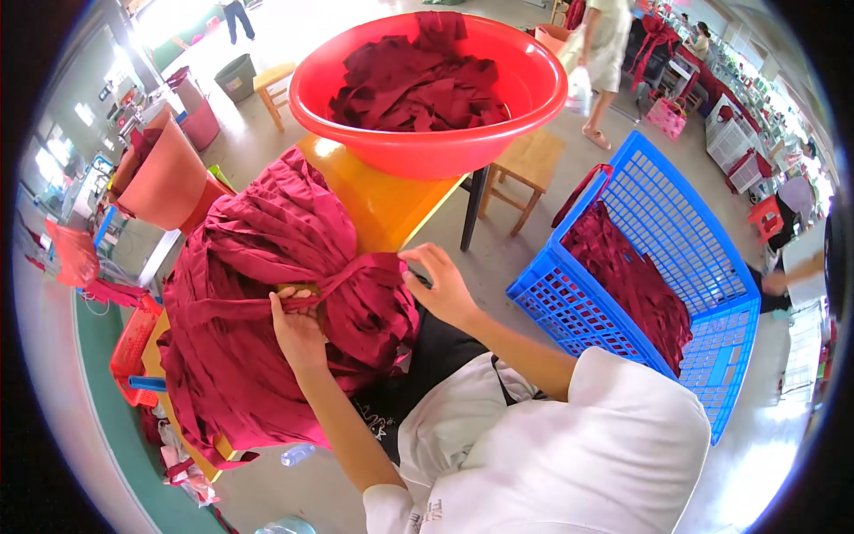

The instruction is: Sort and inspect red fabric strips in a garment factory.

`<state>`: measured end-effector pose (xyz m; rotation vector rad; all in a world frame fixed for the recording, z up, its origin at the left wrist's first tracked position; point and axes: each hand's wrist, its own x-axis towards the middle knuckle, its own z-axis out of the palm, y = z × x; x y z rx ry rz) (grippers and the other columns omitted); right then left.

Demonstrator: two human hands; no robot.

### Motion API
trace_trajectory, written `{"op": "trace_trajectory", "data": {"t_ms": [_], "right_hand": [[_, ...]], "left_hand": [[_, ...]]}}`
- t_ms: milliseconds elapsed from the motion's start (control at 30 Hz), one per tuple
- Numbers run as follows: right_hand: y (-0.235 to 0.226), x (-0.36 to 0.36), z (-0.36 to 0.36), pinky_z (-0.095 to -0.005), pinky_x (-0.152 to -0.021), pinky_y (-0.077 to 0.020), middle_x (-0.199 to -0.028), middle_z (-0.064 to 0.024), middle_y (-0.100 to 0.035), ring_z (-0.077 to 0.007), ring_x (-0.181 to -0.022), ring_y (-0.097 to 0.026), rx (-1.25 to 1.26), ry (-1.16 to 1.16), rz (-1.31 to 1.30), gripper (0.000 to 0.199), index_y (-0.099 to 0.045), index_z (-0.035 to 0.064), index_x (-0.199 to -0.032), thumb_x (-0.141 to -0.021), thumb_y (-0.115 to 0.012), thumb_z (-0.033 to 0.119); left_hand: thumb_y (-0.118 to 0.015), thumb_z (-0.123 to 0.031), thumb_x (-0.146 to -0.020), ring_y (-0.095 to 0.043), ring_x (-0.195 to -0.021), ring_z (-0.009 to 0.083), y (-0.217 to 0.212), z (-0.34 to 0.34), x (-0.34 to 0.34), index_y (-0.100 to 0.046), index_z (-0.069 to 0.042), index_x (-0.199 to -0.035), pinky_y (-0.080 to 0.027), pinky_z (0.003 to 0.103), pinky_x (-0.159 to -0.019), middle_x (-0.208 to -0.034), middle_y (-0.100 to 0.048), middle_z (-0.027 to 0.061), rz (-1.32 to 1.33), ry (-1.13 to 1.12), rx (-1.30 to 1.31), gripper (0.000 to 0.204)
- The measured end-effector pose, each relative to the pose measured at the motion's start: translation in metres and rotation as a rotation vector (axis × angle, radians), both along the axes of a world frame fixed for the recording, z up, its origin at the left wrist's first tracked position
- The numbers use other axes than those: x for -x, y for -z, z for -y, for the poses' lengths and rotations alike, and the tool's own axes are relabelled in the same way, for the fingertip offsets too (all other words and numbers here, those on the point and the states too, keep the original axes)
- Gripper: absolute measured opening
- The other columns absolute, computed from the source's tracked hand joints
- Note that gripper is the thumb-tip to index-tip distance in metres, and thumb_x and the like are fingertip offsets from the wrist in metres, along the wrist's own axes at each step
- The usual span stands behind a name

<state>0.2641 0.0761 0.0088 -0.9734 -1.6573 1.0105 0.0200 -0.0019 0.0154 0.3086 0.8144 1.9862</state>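
Note:
A big bundle of dark red fabric strips (240, 356) lies in front of me, gathered in tightly at a neck, with a rounded bunch on the right side. At the neck, my left hand (300, 331) is turned palm up, its fingers curled on a fabric strip (236, 307) that runs across the bundle. My right hand (439, 283) is at the right edge of the gathered part. Its index fingertip meets the cloth, while thumb and fingers are apart. Folds hide part of the neck.
On the yellow table (378, 191) stands a red basin (427, 147) of dark red cloth pieces. A blue crate (587, 311) of similar cloth is at my right. Wooden stools (525, 173) and a red bucket (169, 178) stand nearby. A person (605, 53) is beyond the basin.

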Motion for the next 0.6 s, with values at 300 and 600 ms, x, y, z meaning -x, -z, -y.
{"op": "trace_trajectory", "data": {"t_ms": [300,600], "right_hand": [[-0.013,0.02,-0.03,-0.0423,-0.092,-0.0443,-0.098,-0.0131,-0.057,-0.0341,-0.102,-0.054,-0.316,-0.217,0.272,0.037,-0.059,0.005,-0.112,-0.077,-0.069,0.012],[-0.035,0.027,-0.057,-0.05,-0.07,-0.0514,-0.086,-0.0181,-0.06,-0.0401,-0.082,-0.062,-0.423,-0.228,0.592,0.009,-0.058,0.0023,-0.086,-0.084,-0.054,0.011]], "left_hand": [[-0.046,-0.039,-0.104,-0.061,-0.088,0.0227,0.003,-0.004,-0.001,-0.06,-0.005,-0.1,-0.048,0.037,-0.09,-0.087,-0.068,0.0109,-0.001,0.018,0.025,0.037],[-0.045,-0.033,-0.105,-0.057,-0.091,0.0223,0.0,0.002,0.003,-0.053,-0.009,-0.082,-0.045,0.036,-0.091,-0.081,-0.057,0.0053,0.098,-0.05,-0.138,0.034]]}}
